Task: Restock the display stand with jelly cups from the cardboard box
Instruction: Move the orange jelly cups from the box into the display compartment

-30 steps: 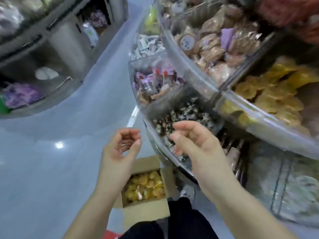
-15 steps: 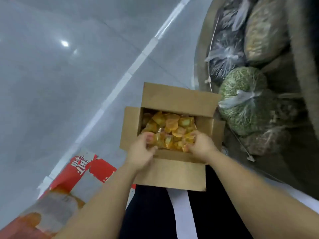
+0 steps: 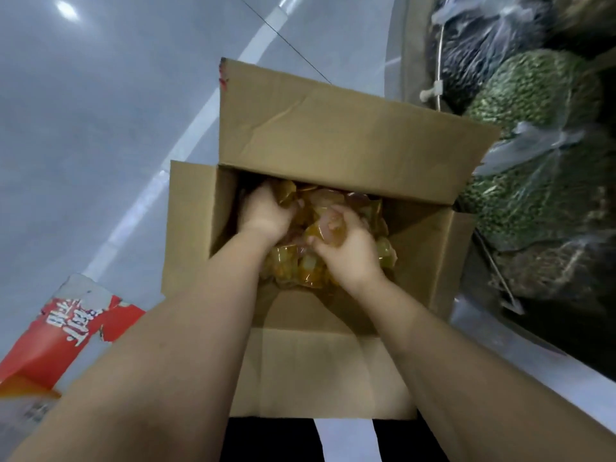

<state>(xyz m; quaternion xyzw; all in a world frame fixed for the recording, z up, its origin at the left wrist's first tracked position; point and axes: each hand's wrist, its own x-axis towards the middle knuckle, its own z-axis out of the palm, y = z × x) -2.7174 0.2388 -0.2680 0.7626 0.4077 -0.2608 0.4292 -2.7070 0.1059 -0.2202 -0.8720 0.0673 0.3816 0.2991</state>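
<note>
Jelly cups (image 3: 293,265): yellow-orange heap inside the cardboard box (image 3: 333,141), under and around both sets of fingers.
Left hand (image 3: 265,211): fingers curled into the heap, gripping cups.
Right hand (image 3: 346,248): fingers and thumb closed round cups.
Red package (image 3: 66,331): on the floor, left of the box.
Bagged goods (image 3: 533,105): beyond the right hand.

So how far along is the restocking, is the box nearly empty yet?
Not yet. The cardboard box stands open on the floor with a heap of jelly cups inside, so plenty is left. Right now the left hand and right hand are both down in the box, gathering cups. The display stand is out of view, so what is already stocked cannot be judged.
</note>
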